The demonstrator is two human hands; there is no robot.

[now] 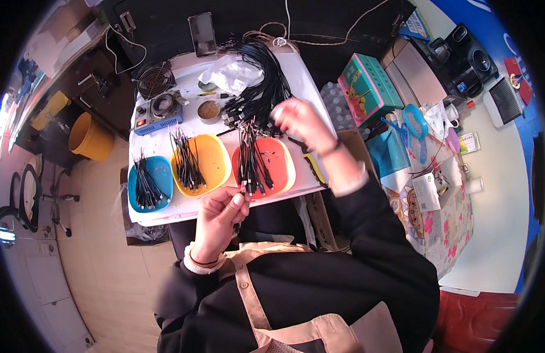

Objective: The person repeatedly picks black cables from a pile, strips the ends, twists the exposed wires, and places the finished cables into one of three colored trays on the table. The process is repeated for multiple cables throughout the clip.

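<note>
We see a short black cable (247, 154) held upright over the orange tray (282, 157), its lower end pinched between the thumb and fingertips of the left hand (221, 213) just at the near edge of the white table (307, 100). The left hand's fingers are closed together on that lower end, and the cable rises from them across the tray, where more short black cables lie in a loose pile. The right hand (300, 122) is raised further back, above the far side of the orange tray and beside the big bundle of black cables (262, 82) that fans across the table; its fingers are curled, but the hand is blurred and we cannot tell whether they grip anything. To the left of the orange tray stands a yellow tray (212, 159) with its own heap of short cables, and left of that a blue tray (162, 176) holding a smaller bunch. Behind the trays we find a small round tin (209, 110), a blue box-shaped device (156, 112) with a round opening on top, and a small black fan (155, 80). A crumpled white plastic bag (230, 73) lies near the bundle. A yellow bucket (89, 139) sits on the floor to the left.
</note>
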